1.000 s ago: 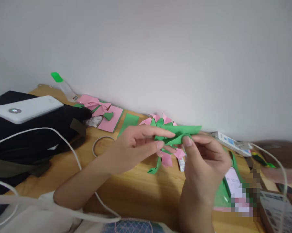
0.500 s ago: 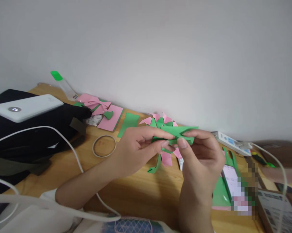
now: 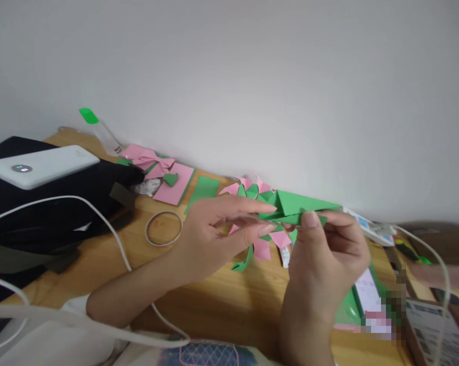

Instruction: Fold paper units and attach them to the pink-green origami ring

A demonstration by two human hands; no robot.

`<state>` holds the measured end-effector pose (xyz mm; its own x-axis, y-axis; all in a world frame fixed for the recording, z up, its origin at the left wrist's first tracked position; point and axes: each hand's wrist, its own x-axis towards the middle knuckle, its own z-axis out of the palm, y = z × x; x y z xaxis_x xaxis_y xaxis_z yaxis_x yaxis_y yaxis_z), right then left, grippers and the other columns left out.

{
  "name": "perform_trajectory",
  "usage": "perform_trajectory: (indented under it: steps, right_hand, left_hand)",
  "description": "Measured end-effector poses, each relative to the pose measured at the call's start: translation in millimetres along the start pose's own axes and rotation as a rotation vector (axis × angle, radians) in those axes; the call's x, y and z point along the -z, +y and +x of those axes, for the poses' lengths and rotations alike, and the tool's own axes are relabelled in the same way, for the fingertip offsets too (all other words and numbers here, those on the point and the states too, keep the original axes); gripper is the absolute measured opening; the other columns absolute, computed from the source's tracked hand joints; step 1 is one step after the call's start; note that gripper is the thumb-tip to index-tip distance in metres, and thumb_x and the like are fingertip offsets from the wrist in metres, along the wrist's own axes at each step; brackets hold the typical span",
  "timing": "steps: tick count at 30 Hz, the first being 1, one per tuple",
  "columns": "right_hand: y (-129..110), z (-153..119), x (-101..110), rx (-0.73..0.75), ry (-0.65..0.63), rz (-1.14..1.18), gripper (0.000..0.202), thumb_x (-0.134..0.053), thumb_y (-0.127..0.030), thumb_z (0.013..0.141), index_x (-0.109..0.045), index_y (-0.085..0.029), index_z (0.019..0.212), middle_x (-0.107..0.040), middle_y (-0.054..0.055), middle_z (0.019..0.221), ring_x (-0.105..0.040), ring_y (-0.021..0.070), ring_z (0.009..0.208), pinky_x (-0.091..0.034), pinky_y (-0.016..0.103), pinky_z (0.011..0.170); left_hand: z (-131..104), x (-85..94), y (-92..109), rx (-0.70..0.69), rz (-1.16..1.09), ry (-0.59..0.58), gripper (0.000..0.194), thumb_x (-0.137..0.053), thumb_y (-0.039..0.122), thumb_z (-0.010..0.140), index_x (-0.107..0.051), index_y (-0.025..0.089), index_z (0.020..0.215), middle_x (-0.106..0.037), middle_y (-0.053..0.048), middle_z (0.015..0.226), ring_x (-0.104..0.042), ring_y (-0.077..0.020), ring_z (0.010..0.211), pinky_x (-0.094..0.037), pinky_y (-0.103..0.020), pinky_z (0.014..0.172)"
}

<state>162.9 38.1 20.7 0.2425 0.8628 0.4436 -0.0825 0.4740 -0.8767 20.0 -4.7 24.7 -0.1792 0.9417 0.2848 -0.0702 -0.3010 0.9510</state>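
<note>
My right hand pinches a folded piece of green paper between thumb and fingers, its long point stretching to the right. At the paper's left end, my left hand has its index finger and thumb around the edge, with a narrow gap between the fingertips. Behind and below the hands lies a pink and green folded-paper flower, partly covered by them. A curled green strip sticks out from its lower side.
Left of the hands are a beige ring, a green paper rectangle, and pink sheets. A white power bank rests on a black bag. A white cable crosses the left side. Right stand a power strip and a phone.
My right hand has moved right with the green paper, whose upper flap now stands more raised and spread. My left fingertips are slightly farther apart at its left end.
</note>
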Motion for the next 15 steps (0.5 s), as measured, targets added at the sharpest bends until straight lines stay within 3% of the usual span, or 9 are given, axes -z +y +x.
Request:
perform_trajectory:
  steps: [5,15]
  right_hand:
    - [-0.2,-3.4,-2.9,0.009,0.032,0.051,0.018,-0.082,-0.020,0.070,-0.065,-0.019,0.072,-0.061,-0.005,0.060,-0.060,0.0100,0.050,-0.054,0.023,0.047]
    - [-0.3,-9.0,-3.5,0.058,0.039,-0.011,0.017,-0.082,-0.018,0.070,-0.065,-0.020,0.073,-0.064,-0.006,0.065,-0.063,0.0086,0.054,-0.054,0.020,0.049]
  left_hand:
    - [1.2,-0.1,1.6,-0.034,0.082,0.081,0.005,-0.075,0.024,0.076,-0.076,0.024,0.081,-0.076,0.000,0.073,-0.068,-0.0152,0.063,-0.053,-0.025,0.053]
    - [0.1,-2.7,3.9,-0.067,0.088,0.152,0.009,-0.075,0.021,0.076,-0.068,0.025,0.071,-0.070,0.002,0.064,-0.063,-0.0143,0.057,-0.050,-0.027,0.052]
